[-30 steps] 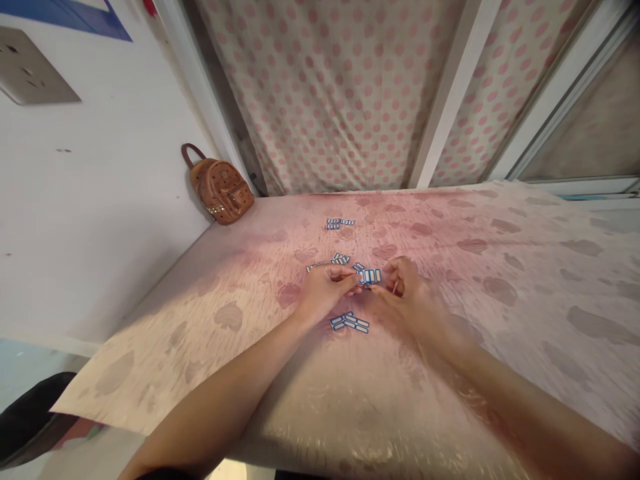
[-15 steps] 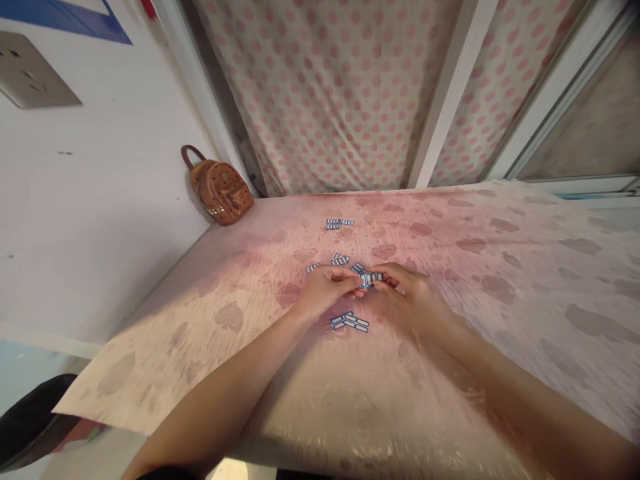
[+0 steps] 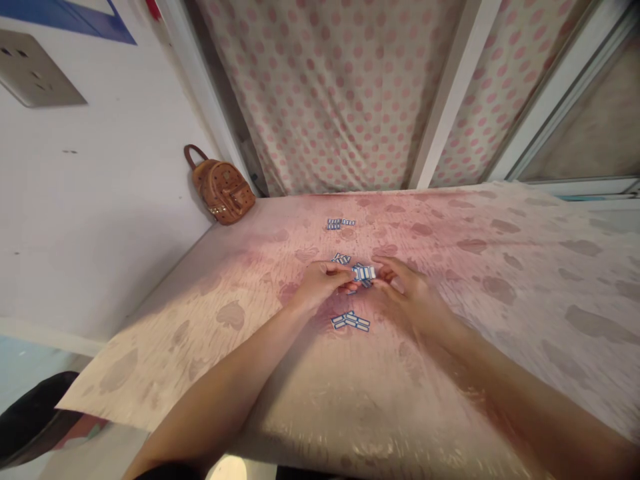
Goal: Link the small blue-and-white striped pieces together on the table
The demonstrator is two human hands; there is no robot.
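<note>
My left hand (image 3: 323, 280) pinches the left end of a small sheet of blue-bordered white labels (image 3: 365, 272) between thumb and fingers, just above the table. At the sheet's right end, my right hand (image 3: 405, 283) has its thumb and forefinger spread apart, with nothing clearly gripped. Part of another blue-and-white piece (image 3: 367, 283) shows beneath the held sheet. Beyond my left fingers lies a small group of similar label pieces (image 3: 342, 258), partly hidden. Closer to me, several label strips (image 3: 351, 321) overlap on the table.
A patterned, plastic-covered tablecloth (image 3: 450, 233) spreads over the table. More label pieces (image 3: 340, 223) lie toward its far side. A brown mini backpack (image 3: 225, 190) leans against the wall at the far left corner. Dotted curtains (image 3: 340, 100) hang behind the table.
My right thumb and forefinger have parted from the sheet's right end. The held sheet has shifted slightly left and away from me, still in my left hand.
</note>
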